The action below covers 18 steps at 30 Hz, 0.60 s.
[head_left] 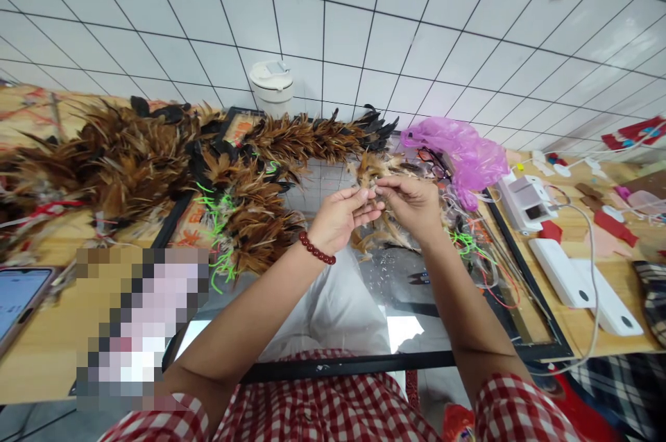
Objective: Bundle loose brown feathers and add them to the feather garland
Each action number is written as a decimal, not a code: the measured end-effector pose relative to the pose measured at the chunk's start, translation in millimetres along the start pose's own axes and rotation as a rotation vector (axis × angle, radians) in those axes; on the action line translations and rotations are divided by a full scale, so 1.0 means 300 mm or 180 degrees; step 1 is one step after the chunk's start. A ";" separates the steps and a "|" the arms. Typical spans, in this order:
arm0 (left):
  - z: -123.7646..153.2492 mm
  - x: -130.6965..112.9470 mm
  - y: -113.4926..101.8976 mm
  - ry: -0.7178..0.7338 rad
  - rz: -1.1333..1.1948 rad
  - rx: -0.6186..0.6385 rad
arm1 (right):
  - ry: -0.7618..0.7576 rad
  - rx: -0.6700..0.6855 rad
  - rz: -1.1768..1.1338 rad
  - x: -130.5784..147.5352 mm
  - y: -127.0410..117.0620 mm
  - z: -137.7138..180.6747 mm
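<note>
My left hand [340, 216], with a dark red bead bracelet [317, 248] at the wrist, is closed in a pinch of thumb and forefinger. My right hand [413, 202] meets it fingertip to fingertip, also pinching. Between them is a tan feather [371, 168], its lower end hidden by my fingers. Loose pale feathers [382, 241] lie beneath and behind my hands on a glass panel with a black frame [354, 364]. White bits of fluff are scattered over the glass. To the left lie bunched brown feathers [260, 220] with bright green strings [221, 202].
A long brown feather strip [306, 137] lies at the back, near a white lidded container [271, 85]. Right of it sits a purple plastic bag [458, 150]. White devices [585, 286] and a cable are at right; a phone [23, 296] is at far left.
</note>
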<state>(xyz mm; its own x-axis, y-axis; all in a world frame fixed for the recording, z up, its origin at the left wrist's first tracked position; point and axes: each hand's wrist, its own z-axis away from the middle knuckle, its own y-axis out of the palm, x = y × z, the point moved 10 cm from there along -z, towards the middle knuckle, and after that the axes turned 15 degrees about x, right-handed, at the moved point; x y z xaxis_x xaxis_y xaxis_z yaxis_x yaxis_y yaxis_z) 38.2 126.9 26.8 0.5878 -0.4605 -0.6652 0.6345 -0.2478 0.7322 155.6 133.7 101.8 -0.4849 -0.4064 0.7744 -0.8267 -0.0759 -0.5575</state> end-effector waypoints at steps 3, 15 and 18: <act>-0.001 -0.001 -0.017 0.0004 -0.0157 -0.0109 | -0.0087 0.0107 0.0574 0.031 0.010 0.004; -0.007 -0.041 -0.014 0.0480 -0.0374 -0.0011 | -0.0137 -0.0028 -0.0122 -0.007 -0.035 -0.012; -0.006 -0.047 -0.011 0.0545 -0.0438 0.0023 | -0.0109 0.0050 -0.0102 0.004 -0.033 -0.018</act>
<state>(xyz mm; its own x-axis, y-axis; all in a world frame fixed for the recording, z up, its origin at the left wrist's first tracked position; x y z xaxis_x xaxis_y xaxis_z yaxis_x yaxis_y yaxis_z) 28.7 135.7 33.6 0.5729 -0.2706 -0.7737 0.7113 -0.3048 0.6334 161.8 139.1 109.9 -0.4478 -0.4346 0.7814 -0.8370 -0.1035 -0.5373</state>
